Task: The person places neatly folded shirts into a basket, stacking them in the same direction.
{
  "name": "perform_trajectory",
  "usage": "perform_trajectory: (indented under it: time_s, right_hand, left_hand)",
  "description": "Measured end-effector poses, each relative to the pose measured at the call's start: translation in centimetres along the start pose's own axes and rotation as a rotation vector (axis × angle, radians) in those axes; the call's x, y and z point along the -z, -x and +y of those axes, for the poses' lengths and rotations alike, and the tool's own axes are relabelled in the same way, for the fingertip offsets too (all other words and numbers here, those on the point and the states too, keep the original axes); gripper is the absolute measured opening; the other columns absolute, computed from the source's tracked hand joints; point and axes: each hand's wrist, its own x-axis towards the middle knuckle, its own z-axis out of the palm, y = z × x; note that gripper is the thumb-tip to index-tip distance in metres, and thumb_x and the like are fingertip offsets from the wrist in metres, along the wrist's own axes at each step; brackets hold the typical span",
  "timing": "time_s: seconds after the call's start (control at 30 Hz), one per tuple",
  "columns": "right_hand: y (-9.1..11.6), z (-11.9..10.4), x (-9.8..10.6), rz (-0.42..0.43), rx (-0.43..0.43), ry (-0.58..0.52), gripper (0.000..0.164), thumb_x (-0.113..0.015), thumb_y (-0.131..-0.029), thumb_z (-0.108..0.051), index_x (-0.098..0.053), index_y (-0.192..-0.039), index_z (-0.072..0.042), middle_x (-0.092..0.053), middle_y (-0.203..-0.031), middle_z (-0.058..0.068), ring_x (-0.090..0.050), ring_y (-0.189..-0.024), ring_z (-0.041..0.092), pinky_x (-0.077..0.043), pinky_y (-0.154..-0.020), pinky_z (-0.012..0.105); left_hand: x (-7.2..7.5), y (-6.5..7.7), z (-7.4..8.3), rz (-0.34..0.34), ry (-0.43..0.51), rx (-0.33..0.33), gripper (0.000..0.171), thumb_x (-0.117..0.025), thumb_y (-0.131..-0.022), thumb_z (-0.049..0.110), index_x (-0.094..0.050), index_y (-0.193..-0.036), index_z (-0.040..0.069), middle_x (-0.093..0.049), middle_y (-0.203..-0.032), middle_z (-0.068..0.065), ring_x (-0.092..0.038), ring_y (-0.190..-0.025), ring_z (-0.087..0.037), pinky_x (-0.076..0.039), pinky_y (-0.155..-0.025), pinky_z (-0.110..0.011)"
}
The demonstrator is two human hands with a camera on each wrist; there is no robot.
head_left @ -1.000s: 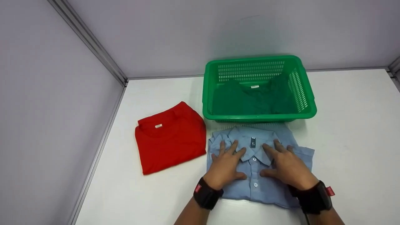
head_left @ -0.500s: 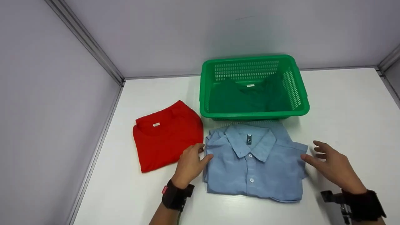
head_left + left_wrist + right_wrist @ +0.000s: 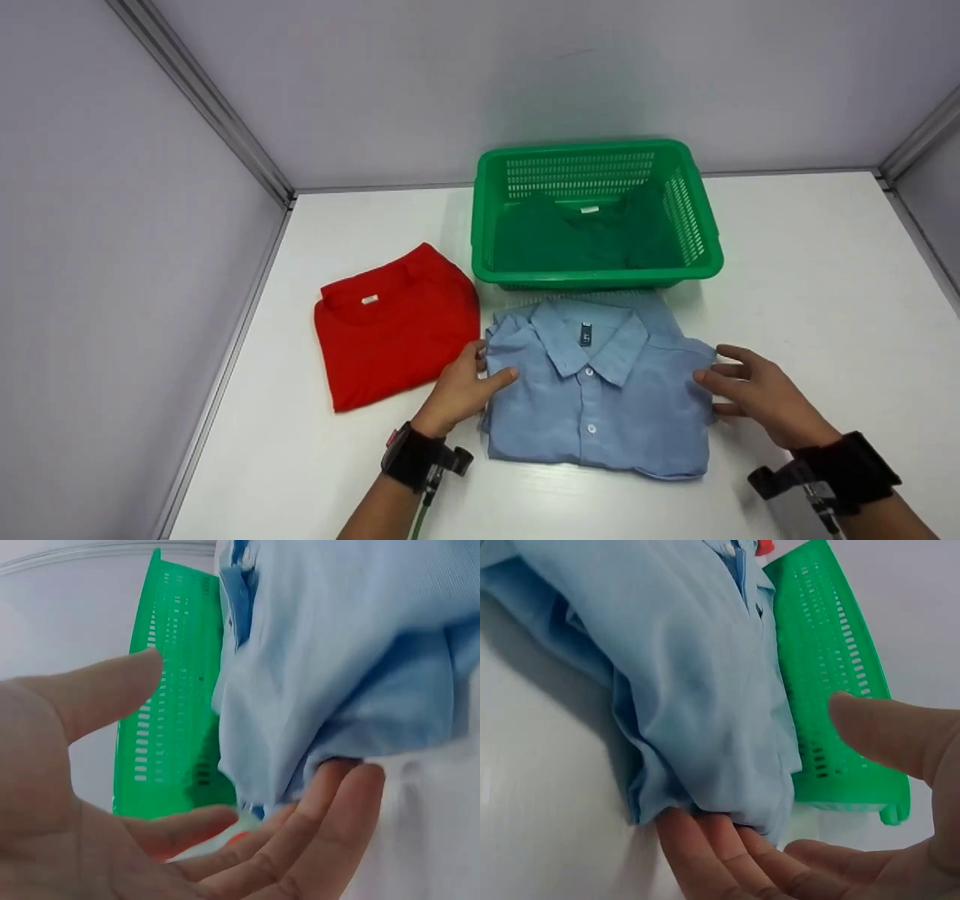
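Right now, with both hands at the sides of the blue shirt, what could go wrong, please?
The left fingers and right fingers reach under only the edges of the blue shirt, so if it is lifted, its middle may sag and the folds loosen. The left fingers are close to the red shirt and might drag it. The blue shirt's far edge lies by the green basket, so they could bump.

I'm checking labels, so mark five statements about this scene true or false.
1. The red shirt lies left of the blue shirt. True.
2. The basket is empty. False: a green garment is in it.
3. The right hand is at the blue shirt's right side. True.
4. The left hand grips the basket. False: it is at the blue shirt's left side.
5. The blue shirt's collar is on the side toward the basket. True.
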Motion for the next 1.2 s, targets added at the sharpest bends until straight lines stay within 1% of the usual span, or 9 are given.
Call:
perform_trajectory:
  time_s: [0.23, 0.33, 0.43, 0.53, 0.63, 0.77, 0.87, 1.03, 1.2]
  right_hand:
    - [-1.0, 0.0, -0.7, -0.081, -0.054, -0.057, 0.101, -0.06, -0.106, -0.048, -0.003, -0.164, 0.012, -0.029, -0.162, 0.043, -0.052, -0.143, 0.048, -0.056, -0.107, 0.049]
    - [-1.4, -0.3, -0.8, -0.12, -0.078, -0.085, 0.103, -0.061, -0.105, -0.051, -0.003, -0.164, 0.011, -0.032, -0.162, 0.039, -0.056, -0.14, 0.041, -0.054, -0.109, 0.047]
    - [-1.8, -0.7, -0.8, -0.139, -0.074, -0.102, 0.104, -0.061, -0.104, -0.051, -0.003, -0.165, 0.01, -0.037, -0.161, 0.035, -0.058, -0.137, 0.032, -0.054, -0.108, 0.044]
    - [-2.1, -1.2, -0.9, -0.14, -0.055, -0.093, 0.104, -0.062, -0.104, -0.05, -0.001, -0.165, 0.01, -0.037, -0.161, 0.036, -0.057, -0.138, 0.034, -0.052, -0.11, 0.045]
    - [-2.2, -1.6, -1.0, -0.115, -0.045, -0.048, 0.106, -0.063, -0.103, -0.049, 0.001, -0.164, 0.01, -0.032, -0.162, 0.038, -0.05, -0.143, 0.042, -0.048, -0.112, 0.05]
    - [-2.0, -2.1, -1.4, -0.093, -0.015, -0.043, 0.106, -0.065, -0.102, -0.045, 0.001, -0.166, 0.007, -0.029, -0.164, 0.039, -0.047, -0.143, 0.044, -0.049, -0.109, 0.048]
    - [-2.0, -2.4, -1.7, -0.098, 0.014, -0.101, 0.103, -0.067, -0.102, -0.04, 0.001, -0.166, 0.003, -0.032, -0.163, 0.037, -0.051, -0.139, 0.038, -0.051, -0.103, 0.041]
    - [-1.9, -2.3, -1.9, -0.11, 0.006, -0.19, 0.102, -0.066, -0.103, -0.038, 0.003, -0.166, 0.003, -0.027, -0.165, 0.032, -0.045, -0.141, 0.033, -0.048, -0.106, 0.038]
    - [-2.3, -2.5, -2.3, -0.165, -0.016, -0.263, 0.099, -0.065, -0.104, -0.04, -0.001, -0.166, 0.002, -0.03, -0.165, 0.024, -0.047, -0.14, 0.026, -0.047, -0.108, 0.034]
  left_hand:
    - [-0.8, -0.8, 0.0, 0.015, 0.096, 0.018, 0.088, -0.075, -0.096, 0.03, -0.028, -0.159, -0.012, -0.04, -0.162, -0.031, -0.04, -0.151, -0.044, -0.038, -0.123, -0.059]
    - [-0.9, -1.2, 0.2, 0.009, 0.125, 0.033, 0.089, -0.074, -0.097, 0.028, -0.026, -0.159, -0.012, -0.035, -0.165, -0.032, -0.036, -0.155, -0.045, -0.034, -0.126, -0.059]
    - [-0.8, -1.5, 0.3, 0.013, 0.17, 0.044, 0.088, -0.074, -0.097, 0.025, -0.025, -0.159, -0.014, -0.038, -0.163, -0.034, -0.039, -0.152, -0.046, -0.036, -0.124, -0.059]
    - [-0.7, -1.7, 0.3, 0.001, 0.228, 0.055, 0.081, -0.073, -0.098, 0.021, -0.03, -0.156, -0.016, -0.047, -0.157, -0.033, -0.05, -0.145, -0.042, -0.043, -0.121, -0.055]
    - [-0.5, -1.7, 0.3, -0.017, 0.251, 0.072, 0.063, -0.072, -0.098, 0.018, -0.047, -0.146, -0.015, -0.063, -0.14, -0.026, -0.064, -0.124, -0.031, -0.054, -0.108, -0.044]
    - [-0.4, -1.5, 0.5, -0.004, 0.19, 0.05, 0.043, -0.073, -0.097, 0.015, -0.062, -0.128, -0.011, -0.068, -0.117, -0.017, -0.062, -0.102, -0.019, -0.056, -0.092, -0.034]
    - [-0.4, -1.4, 0.9, -0.009, 0.188, 0.034, 0.046, -0.073, -0.096, 0.015, -0.058, -0.132, -0.011, -0.065, -0.125, -0.019, -0.061, -0.11, -0.024, -0.054, -0.101, -0.041]
    - [-0.7, -1.7, 1.1, -0.06, 0.318, 0.112, 0.063, -0.072, -0.098, 0.016, -0.041, -0.148, -0.008, -0.052, -0.146, -0.026, -0.057, -0.131, -0.037, -0.048, -0.114, -0.057]
    - [-0.8, -2.2, 0.7, -0.049, 0.341, 0.162, 0.07, -0.072, -0.098, 0.018, -0.035, -0.153, -0.008, -0.051, -0.151, -0.028, -0.058, -0.136, -0.039, -0.05, -0.113, -0.055]
